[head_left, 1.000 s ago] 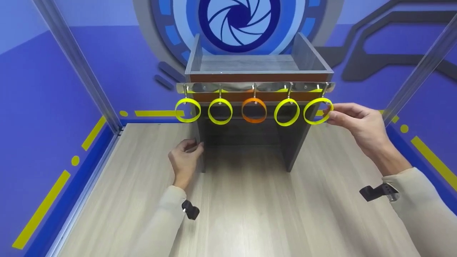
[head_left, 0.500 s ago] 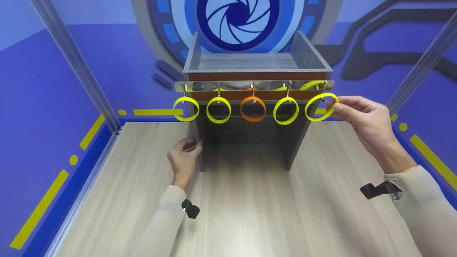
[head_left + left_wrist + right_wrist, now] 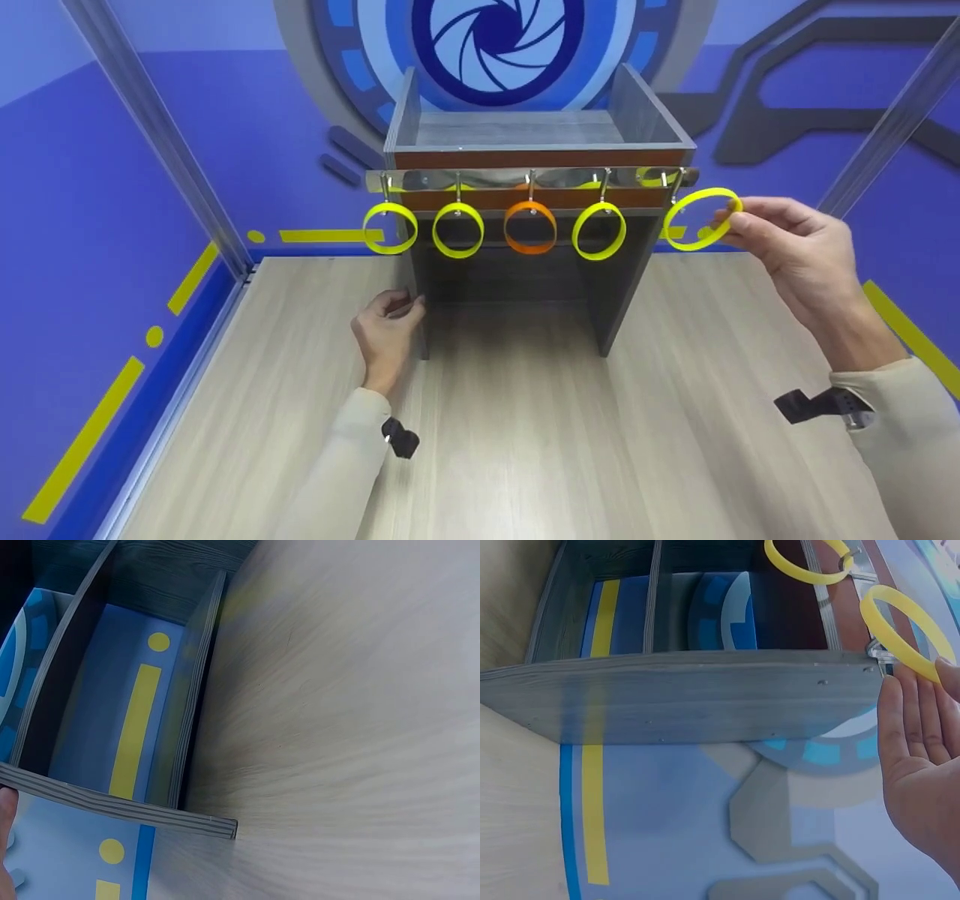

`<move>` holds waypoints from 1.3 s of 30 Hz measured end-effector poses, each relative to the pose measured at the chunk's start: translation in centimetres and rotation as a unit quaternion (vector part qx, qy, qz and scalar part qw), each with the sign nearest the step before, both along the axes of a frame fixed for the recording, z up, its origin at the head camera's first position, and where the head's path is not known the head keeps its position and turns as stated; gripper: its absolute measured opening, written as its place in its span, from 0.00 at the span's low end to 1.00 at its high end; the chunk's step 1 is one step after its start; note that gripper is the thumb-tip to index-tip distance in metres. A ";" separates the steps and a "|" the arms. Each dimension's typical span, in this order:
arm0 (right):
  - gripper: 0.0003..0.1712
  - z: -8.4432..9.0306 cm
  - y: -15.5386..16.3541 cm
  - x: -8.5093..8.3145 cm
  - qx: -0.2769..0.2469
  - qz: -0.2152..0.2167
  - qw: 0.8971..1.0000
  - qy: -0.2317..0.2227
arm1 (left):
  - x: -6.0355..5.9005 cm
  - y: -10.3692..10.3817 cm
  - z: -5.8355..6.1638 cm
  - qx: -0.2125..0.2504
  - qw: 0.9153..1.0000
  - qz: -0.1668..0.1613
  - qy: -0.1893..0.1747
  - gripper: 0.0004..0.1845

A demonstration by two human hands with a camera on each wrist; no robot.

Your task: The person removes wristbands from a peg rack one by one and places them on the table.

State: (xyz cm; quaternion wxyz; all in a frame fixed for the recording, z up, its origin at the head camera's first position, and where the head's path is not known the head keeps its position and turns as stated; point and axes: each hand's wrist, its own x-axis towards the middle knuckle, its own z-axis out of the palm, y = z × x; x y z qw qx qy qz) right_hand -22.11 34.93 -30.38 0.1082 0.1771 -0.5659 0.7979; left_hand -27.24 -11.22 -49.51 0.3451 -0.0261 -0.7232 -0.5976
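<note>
My right hand (image 3: 806, 251) pinches a yellow ring (image 3: 703, 246) by its right side, just right of the metal rail's last hook (image 3: 677, 186). In the right wrist view the held ring (image 3: 889, 636) is close beside that hook, with several fingers stretched out below it. Three more yellow rings, the nearest one (image 3: 598, 256) among them, and an orange ring (image 3: 530, 250) hang from the other hooks. Lower left, my left hand (image 3: 386, 337) grips the front edge of the grey stand's left side panel (image 3: 421, 341); the left wrist view catches only a fingertip against it.
The grey wooden stand (image 3: 517, 133) carries the metal rail (image 3: 495, 178) across its front, above a dark open space. Beneath it spreads a light wood tabletop (image 3: 510, 435). Blue-purple walls (image 3: 225, 150) with metal corner posts enclose both sides and the back.
My right hand has drawn the yellow ring off toward the right, away from the last hook, raising it slightly. The left hand has stayed at the side panel.
</note>
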 end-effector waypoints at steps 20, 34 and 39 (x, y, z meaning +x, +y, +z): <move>0.14 -4.5 2.5 0.0 0.039 -0.025 0.998 -0.039 | 0.2 0.3 0.2 0.009 1.000 0.001 -0.003 0.08; 0.14 -9.9 3.0 -1.0 0.094 -0.032 0.984 -0.145 | 0.3 0.5 0.3 -0.007 1.000 0.026 -0.012 0.09; 0.14 -11.7 2.9 -1.5 0.110 -0.028 0.978 -0.175 | 0.4 0.5 0.3 -0.003 1.000 0.026 -0.016 0.09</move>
